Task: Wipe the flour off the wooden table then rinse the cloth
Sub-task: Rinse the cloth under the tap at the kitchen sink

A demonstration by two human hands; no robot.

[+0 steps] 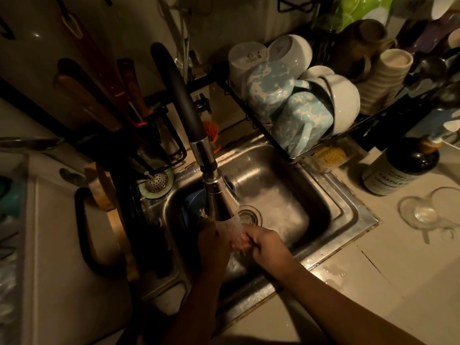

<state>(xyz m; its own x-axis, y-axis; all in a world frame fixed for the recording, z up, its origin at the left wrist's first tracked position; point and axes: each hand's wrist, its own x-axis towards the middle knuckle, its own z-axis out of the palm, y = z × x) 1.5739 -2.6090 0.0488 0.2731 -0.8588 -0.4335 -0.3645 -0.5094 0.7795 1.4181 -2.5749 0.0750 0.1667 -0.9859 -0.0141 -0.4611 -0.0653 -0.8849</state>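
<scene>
Both hands meet over the steel sink (331, 207), under water running from the pull-down faucet head (220, 200). My left hand (211, 242) is in deep shadow, and a brownish edge of the cloth (205, 217) sticks out at its top. My right hand (265, 245) has its fingers curled and pinches the wet cloth where the stream falls between the two hands. Most of the cloth is hidden by the hands and the water. The wooden table is out of view.
A dish rack (249, 115) with upturned bowls and mugs overhangs the sink's back right. A dark soap bottle (400, 168) and a glass lid (428, 212) sit on the right counter. Knives and utensils (129, 95) stand at the left, beside a sink strainer (156, 184). The drain (249, 216) is open.
</scene>
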